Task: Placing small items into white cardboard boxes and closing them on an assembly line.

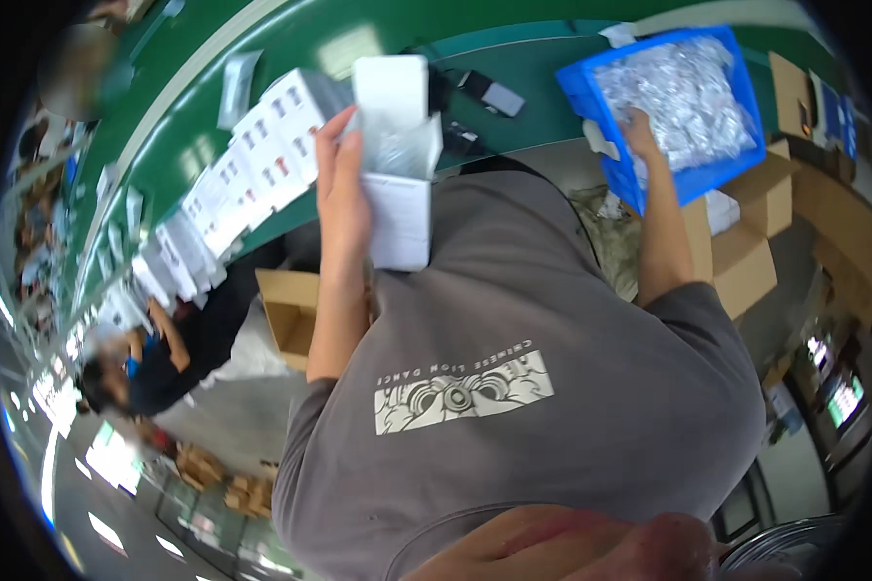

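My left hand grips a small white box from its left side, above the near edge of the green table. The box's lid stands up, and clear plastic wrapping shows in its opening. On the right, my right hand reaches over the near rim of a blue plastic bin. Many shiny clear plastic packets fill this bin. The right hand's fingers are among the packets at the left side, too hidden and blurred to read.
A row of white boxes runs along the green table to the left. Dark devices lie between box and bin. Open cardboard cartons stand below the bin; another carton is at left. A co-worker works farther left.
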### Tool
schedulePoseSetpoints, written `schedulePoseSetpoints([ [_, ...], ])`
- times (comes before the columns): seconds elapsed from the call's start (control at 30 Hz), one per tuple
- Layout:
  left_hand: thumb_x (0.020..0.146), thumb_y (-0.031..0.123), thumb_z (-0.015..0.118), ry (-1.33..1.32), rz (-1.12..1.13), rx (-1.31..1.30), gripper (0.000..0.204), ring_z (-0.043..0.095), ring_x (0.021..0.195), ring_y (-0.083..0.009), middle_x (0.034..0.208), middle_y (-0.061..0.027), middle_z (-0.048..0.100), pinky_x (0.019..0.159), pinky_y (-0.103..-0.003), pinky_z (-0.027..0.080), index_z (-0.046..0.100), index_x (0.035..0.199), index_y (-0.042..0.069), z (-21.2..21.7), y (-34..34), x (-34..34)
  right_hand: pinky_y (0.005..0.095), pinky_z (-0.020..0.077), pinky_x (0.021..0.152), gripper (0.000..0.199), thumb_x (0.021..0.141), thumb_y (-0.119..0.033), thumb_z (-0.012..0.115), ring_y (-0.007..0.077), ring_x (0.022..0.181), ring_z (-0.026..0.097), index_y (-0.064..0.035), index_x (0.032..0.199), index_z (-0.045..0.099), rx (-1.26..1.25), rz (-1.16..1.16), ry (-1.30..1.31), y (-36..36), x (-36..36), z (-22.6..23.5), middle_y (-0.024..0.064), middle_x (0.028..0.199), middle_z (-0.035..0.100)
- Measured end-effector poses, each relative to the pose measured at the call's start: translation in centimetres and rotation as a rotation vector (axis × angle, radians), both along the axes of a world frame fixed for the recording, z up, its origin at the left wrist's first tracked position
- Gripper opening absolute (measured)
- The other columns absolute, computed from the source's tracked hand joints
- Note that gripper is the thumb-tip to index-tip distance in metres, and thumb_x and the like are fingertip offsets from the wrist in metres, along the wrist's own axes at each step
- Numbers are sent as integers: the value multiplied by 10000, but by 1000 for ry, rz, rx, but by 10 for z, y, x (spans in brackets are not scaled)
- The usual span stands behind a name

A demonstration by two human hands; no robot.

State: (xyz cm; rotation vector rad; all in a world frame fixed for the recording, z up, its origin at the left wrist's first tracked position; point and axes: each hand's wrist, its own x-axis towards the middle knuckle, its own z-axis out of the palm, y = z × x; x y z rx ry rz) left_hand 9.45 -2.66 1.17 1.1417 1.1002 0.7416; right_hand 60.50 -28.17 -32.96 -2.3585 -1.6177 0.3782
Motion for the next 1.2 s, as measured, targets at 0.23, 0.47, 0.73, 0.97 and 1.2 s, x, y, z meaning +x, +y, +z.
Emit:
schedulePoseSetpoints([
  [0.23,1018,326,451,46,153,-146,403,508,1139,-190,1250,-112,552,1028,-304,361,523,1314,62,6,-8,-6,453,498,878,414,780,-278,743,381,1021,608,-29,1079,599,-151,-381,-12,52,-52,50,210,1071,590],
  [0.47,1017,364,451,225,138,-52,449,474,1202,-200,1287,-94,543,1079,-311,302,549,1313,42,5,-8,-5,348,580,715,425,899,-110,679,306,891,715,-11,1227,427,241,-538,872,66,-4,134,138,953,603],
  [0.73,1039,408,443,129,155,-80,487,485,1088,-164,1159,-131,536,963,-285,385,403,1296,-3,25,-21,22,307,495,727,172,898,-83,644,183,883,658,4,1036,699,270,541,1016,215,-255,403,107,946,696],
  [0.97,1051,382,426,13,194,102,480,500,1050,-164,1168,-130,511,924,-293,413,356,1298,-23,11,-41,18,367,497,716,155,823,-94,651,319,772,621,55,866,653,-281,1141,104,267,-314,415,195,862,644],
  [1.2,1046,387,442,-131,326,42,506,508,1071,-183,1182,-146,498,939,-305,421,328,1318,-25,19,-48,-6,410,482,684,90,794,-79,649,280,727,612,8,816,647,-165,937,920,286,-327,439,151,766,627],
])
